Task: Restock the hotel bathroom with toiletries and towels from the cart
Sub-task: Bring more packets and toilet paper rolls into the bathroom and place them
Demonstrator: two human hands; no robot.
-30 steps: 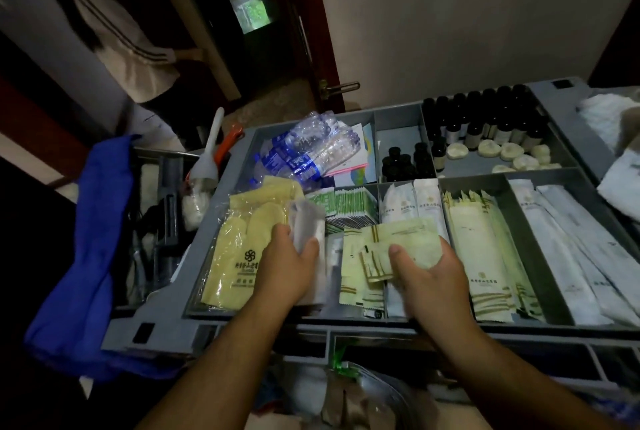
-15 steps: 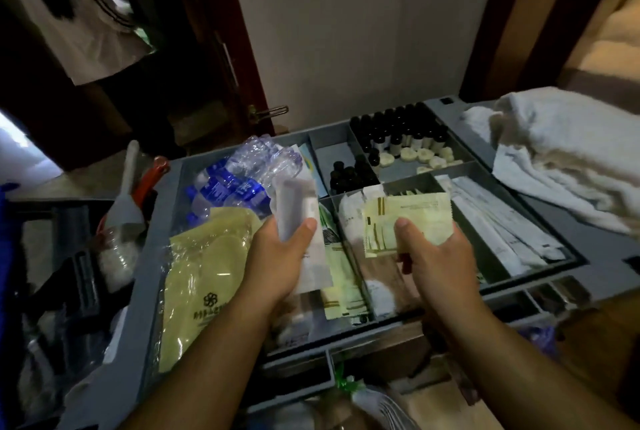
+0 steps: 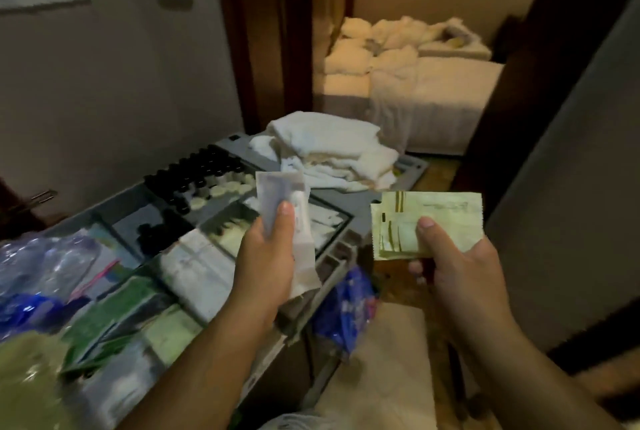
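My left hand (image 3: 266, 256) grips a clear white toiletry packet (image 3: 289, 218), held upright over the right end of the grey cart tray (image 3: 349, 221). My right hand (image 3: 457, 266) holds a small stack of pale green sachets (image 3: 426, 221) out past the cart's right edge, above the floor. The tray's compartments hold small dark bottles (image 3: 194, 169), round soaps (image 3: 221, 188), white packets (image 3: 197, 256) and green packets (image 3: 114, 322). White folded towels (image 3: 329, 152) lie piled on the cart's far right corner.
Water bottles in plastic wrap (image 3: 38, 277) lie at the tray's left. A blue bag (image 3: 346, 311) hangs from the cart's right end. Beyond a dark wood door frame (image 3: 266, 31), a bed heaped with white linen (image 3: 408, 65) stands. A dark door (image 3: 571, 117) is at right.
Both hands have lifted their packets out of the tray and swung right; the view turned from the cart top toward the doorway and bed. The right hand now hangs past the cart's edge.
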